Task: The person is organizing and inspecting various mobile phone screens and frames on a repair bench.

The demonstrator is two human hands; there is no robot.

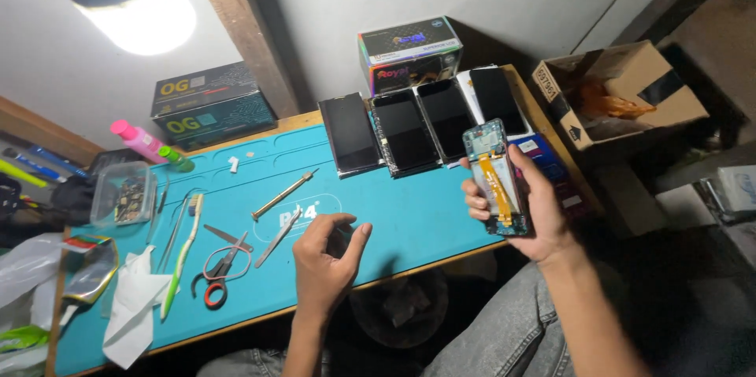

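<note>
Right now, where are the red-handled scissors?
The red-handled scissors lie on the blue work mat, left of the left hand, beside the green toothbrush.

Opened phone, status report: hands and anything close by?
Right hand grips opened phone above mat edge. Left hand curled, holds nothing, rests on blue mat. Tweezers beside left hand; nothing between hands.

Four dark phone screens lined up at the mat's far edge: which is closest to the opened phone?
The rightmost screen, right behind the opened phone in the right hand.
</note>
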